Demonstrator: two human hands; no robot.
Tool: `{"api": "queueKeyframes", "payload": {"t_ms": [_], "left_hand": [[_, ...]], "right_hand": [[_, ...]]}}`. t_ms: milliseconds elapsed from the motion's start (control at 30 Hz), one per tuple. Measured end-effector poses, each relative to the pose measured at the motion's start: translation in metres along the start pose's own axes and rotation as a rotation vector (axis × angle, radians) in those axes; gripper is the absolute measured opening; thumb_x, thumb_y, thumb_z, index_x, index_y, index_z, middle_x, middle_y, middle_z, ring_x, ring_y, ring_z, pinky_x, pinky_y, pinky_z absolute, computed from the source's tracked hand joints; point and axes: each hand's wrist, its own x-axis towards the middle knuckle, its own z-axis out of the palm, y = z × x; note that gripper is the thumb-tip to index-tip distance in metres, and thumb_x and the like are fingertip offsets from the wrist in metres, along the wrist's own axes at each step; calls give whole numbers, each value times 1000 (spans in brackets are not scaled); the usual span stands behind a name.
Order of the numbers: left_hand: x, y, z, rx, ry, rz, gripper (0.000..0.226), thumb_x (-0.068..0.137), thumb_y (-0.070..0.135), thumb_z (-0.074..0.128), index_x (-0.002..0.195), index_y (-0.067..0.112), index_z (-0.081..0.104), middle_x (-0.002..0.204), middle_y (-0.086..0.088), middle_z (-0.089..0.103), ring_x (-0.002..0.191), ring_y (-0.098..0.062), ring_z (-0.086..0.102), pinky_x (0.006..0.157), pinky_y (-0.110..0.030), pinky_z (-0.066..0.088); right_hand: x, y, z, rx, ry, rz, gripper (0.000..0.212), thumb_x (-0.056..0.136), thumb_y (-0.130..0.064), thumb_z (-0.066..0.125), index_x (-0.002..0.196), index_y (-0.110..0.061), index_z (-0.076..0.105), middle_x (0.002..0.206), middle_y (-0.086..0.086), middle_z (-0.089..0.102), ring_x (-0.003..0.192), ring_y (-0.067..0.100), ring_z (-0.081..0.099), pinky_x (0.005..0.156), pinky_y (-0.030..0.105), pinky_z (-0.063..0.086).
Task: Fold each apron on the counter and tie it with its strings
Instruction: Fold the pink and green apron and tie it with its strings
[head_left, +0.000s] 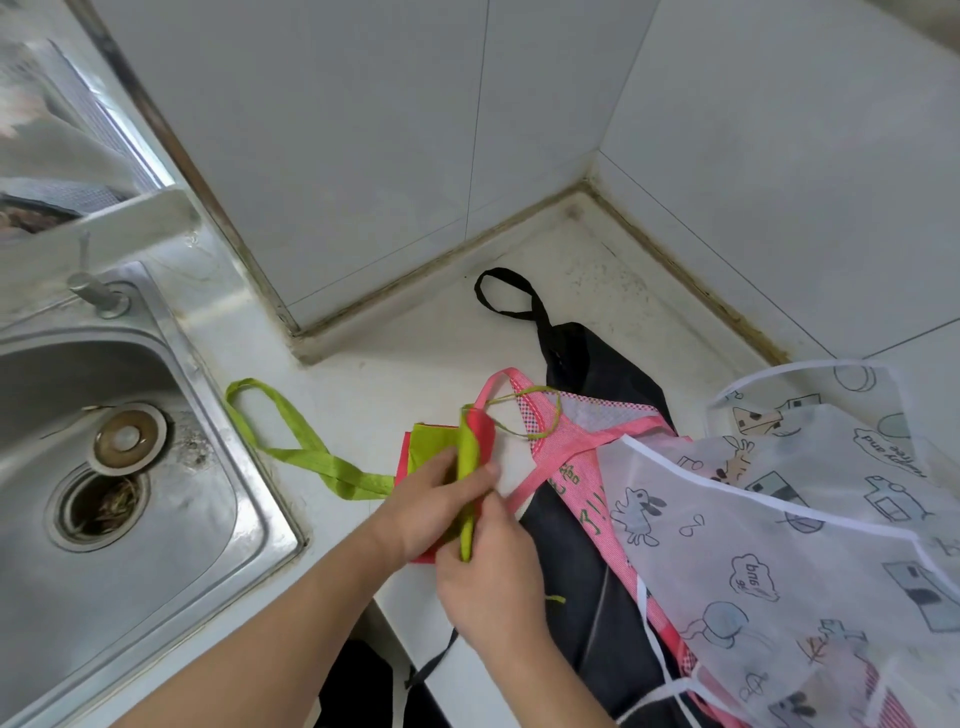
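A small folded red and green apron (470, 434) lies on the white counter (395, 384) beside the sink. My left hand (428, 506) presses flat on the folded bundle. Just right of it, my right hand (488, 577) pinches a green strip of this apron along the bundle's edge. Its green neck strap (291, 441) trails left toward the sink, and a thin green string (524, 415) loops to the right. A pink checked apron (582, 447), a black apron (587, 364) and a translucent cartoon-print apron (789, 519) lie piled on the right.
A steel sink (119, 467) with an open drain fills the left, its tap base (98, 296) behind it. White tiled walls (363, 156) form a corner at the back. The counter's front edge runs below my hands, where a black strap (431, 665) hangs over.
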Motion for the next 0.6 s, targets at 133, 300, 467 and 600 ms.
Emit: {"api": "queueKeyframes", "payload": {"t_ms": [133,300,467,600], "left_hand": [[9,-1,-8,130,201,-63,5,102,24,59,102,25,64,95,0,71,96,-23,66,98,-43,52],[11,-4,-14,195,218,-51,17,100,14,60,114,24,59,103,3,68,98,-18,65,89,-37,52],[9,-4,-13,480,373,162,18,82,2,62,84,18,52,88,2,56,85,-19,52,69,-31,37],[5,-9,-19,449,467,97,18,79,4,59,82,16,47,87,-1,53,82,-19,52,62,-30,35]], "right_hand": [[-3,-7,17,-33,-65,-77,64,86,-35,64,145,-33,39,125,-13,54,112,16,61,88,40,56],[-11,7,20,-269,-78,-174,67,94,-43,59,150,-34,23,145,-13,38,120,18,59,88,41,55],[-7,10,21,-389,-74,-198,54,97,-34,54,146,-30,31,139,-8,43,118,22,61,86,43,53],[-5,9,23,-431,-105,-208,51,94,-30,55,140,-32,33,135,-7,42,115,23,60,84,43,53]]}}
